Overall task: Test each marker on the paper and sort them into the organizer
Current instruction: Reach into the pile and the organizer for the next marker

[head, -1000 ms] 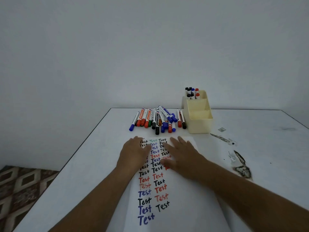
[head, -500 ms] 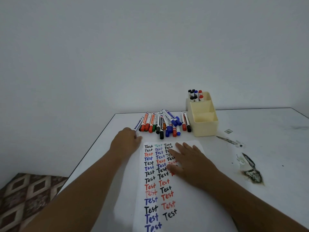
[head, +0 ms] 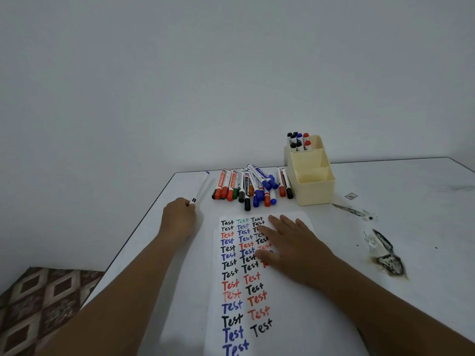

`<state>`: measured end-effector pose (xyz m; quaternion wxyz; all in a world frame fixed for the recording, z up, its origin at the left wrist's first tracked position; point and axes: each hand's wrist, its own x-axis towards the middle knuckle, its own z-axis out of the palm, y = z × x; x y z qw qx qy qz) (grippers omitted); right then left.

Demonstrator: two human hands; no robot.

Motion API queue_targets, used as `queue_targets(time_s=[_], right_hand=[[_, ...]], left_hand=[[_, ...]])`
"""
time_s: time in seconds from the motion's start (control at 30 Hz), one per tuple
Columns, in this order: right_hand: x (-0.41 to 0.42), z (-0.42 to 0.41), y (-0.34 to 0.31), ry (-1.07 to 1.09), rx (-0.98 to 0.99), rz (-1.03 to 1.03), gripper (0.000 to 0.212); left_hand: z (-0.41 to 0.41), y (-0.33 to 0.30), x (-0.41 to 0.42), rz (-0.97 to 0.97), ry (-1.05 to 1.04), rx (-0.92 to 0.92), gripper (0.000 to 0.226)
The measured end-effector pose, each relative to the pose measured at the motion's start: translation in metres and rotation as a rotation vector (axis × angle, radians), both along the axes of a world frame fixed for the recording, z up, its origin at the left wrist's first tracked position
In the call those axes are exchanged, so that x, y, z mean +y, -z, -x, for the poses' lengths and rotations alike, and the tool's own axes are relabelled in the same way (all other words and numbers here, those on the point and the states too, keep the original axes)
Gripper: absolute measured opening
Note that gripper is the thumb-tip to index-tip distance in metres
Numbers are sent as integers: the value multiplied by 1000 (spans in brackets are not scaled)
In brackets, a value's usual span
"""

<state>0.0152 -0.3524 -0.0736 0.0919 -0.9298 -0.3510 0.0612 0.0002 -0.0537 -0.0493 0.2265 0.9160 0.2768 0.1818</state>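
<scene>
Nearest me lies the paper (head: 270, 291), a white sheet on the white table (head: 411, 227), lettered with the word "Test" in black, red, blue and one green, in three columns. I count fourteen in the left column and twelve in the middle one; the third column is partly under my hand, so I cannot count it. My right hand (head: 293, 246) lies flat on the sheet's far right part, fingers straight and slightly spread, palm down. My left hand (head: 178, 218) is off the paper to its left, near the table's edge, fingers curled round one end of a marker (head: 201, 188) whose blurred white barrel points away from me toward the far edge.

Beyond the paper, a pile of loose markers (head: 253, 185) lies side by side and crossed, caps toward me; I make out about fourteen, in red, blue, black and green. Just right of the pile stands the cream organizer (head: 312, 186), with three compartments I can see. Its two near ones show nothing inside; the far one holds about seven markers upright.
</scene>
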Motion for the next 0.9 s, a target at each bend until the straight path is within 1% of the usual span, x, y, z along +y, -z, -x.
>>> queue_targets(time_s=[0.07,0.1,0.17,0.2,0.23,0.33,0.4,0.53,0.6,0.7,0.73,0.77,0.83,0.9], right_hand=[[0,0,-1,-2,1,2,76],[0,0,-1,-2,1,5,76],[0,1,-3,-1,1,13,75],[0,1,-4,-1,0,15,75],[0,2,-4,-1,-1,18,75],[1,3,-4,-3,-1,22,75],[2,3,-5,0,8,28,75],[3,3,-7,3,9,47,76],[5,-1,-11,4,41,65,78],[10,-3,-26,14,143,87,89],[11,-1,-33,24,183,39,94],[13,1,-40,44,231,-63,95],[17,7,-53,109,372,-384,89],[24,10,-60,182,568,-714,74]], left_hand=[[15,-3,-23,246,-4,-183,20],[22,-5,-38,401,5,-274,16],[35,-5,-69,721,52,-402,18],[40,-3,-81,806,83,-419,20],[45,-2,-90,790,123,-396,22],[52,7,-100,420,269,-279,25],[53,7,-101,298,328,-271,23],[57,5,-106,235,377,-223,21],[60,5,-107,207,401,-210,22],[62,6,-107,218,431,-234,26],[62,6,-106,218,439,-240,26],[63,6,-106,220,449,-248,24],[63,7,-105,235,480,-274,20],[64,7,-105,260,487,-302,21]])
